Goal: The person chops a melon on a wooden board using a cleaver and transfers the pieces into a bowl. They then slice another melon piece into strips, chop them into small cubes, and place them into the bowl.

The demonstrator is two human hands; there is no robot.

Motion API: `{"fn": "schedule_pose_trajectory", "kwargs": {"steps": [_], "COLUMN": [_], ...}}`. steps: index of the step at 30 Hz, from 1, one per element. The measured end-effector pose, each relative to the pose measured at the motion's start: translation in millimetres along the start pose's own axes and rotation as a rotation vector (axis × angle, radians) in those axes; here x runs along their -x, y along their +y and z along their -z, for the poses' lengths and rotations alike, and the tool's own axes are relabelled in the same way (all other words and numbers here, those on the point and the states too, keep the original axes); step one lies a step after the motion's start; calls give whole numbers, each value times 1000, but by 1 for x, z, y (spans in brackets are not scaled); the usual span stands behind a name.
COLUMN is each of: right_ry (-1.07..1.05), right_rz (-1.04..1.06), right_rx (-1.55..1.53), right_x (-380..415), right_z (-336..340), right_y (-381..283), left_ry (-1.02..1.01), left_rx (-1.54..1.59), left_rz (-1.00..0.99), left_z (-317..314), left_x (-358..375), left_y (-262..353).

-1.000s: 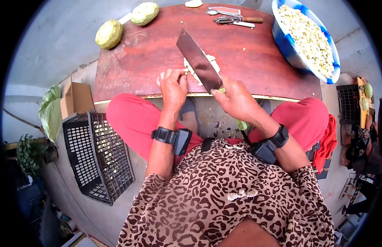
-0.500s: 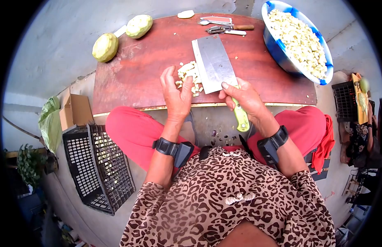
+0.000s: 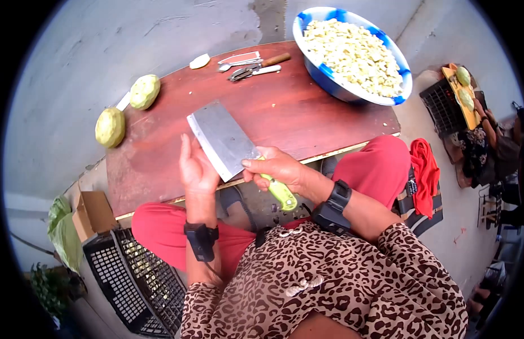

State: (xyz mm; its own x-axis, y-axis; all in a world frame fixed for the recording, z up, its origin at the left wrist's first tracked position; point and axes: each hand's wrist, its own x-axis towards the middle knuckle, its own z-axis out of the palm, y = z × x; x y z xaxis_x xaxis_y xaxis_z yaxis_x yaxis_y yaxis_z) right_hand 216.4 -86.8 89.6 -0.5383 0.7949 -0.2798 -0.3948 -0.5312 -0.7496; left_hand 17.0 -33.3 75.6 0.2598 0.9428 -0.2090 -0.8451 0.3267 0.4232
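My right hand (image 3: pixel 280 168) is closed round the green handle of a cleaver (image 3: pixel 223 138), its broad blade slanting up and left over the table. Beside the blade's lower left edge, my left hand (image 3: pixel 198 168) is palm up with fingers stretched out. Part of that hand is behind the blade, and I cannot see whether diced pieces lie underneath. At the back right, a blue-and-white basin (image 3: pixel 328 79) is heaped with pale diced pieces (image 3: pixel 355 56). Two peeled pale-green fruits (image 3: pixel 144 92) sit at the table's left end.
Peelers (image 3: pixel 253 72) and a spoon lie at the back of the red table (image 3: pixel 160 164), near a pale cut slice (image 3: pixel 199 61). A black crate (image 3: pixel 118 277) and a cardboard box (image 3: pixel 93 213) stand at left. Another person (image 3: pixel 490 135) works at far right beside a yellow board.
The view has turned, shifting the table's contents leftward. The diced pieces that lay on the table by my left hand no longer show. That hand has turned palm up beside the cleaver.
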Motion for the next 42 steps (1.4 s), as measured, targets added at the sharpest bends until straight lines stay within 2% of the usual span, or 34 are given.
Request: {"fn": "schedule_pose_trajectory", "kwargs": {"steps": [5, 8, 10, 12, 15, 18, 19, 22, 25, 28, 31, 42], "right_ry": [61, 94, 137, 216, 312, 382, 381, 381, 383, 355, 322, 207], "right_rz": [52, 97, 138, 153, 162, 146, 128, 88, 52, 31, 14, 7], "right_rx": [50, 42, 60, 119, 235, 380, 398, 444, 501, 512, 504, 463], "right_x": [1, 0, 1, 4, 10, 19, 23, 32, 36, 37, 34, 0], "right_z": [0, 7, 13, 17, 28, 37, 41, 51, 56, 58, 58, 41], "right_y": [-4, -7, -10, -13, -18, -17, -16, -10, -6, -1, 7, 27], "left_ry": [-34, 29, 158, 164, 249, 214, 137, 78, 82, 131, 107, 81], "left_rx": [125, 84, 118, -78, -607, -1380, -1563, -2196, -2362, -2384, -2312, -2225], "left_rz": [56, 42, -19, -137, -375, -570, -700, -779, -581, -591, -679, -769], "left_z": [7, 16, 3, 10, 13, 26, 20, 21, 16, 25, 30, 29], "left_x": [-5, -12, -10, -15, -21, -19, -10, 9, 23, 21, 8, -20], "left_y": [5, 11, 14, 16, 8, 5, 1, -10, -21, -25, -24, -28]}}
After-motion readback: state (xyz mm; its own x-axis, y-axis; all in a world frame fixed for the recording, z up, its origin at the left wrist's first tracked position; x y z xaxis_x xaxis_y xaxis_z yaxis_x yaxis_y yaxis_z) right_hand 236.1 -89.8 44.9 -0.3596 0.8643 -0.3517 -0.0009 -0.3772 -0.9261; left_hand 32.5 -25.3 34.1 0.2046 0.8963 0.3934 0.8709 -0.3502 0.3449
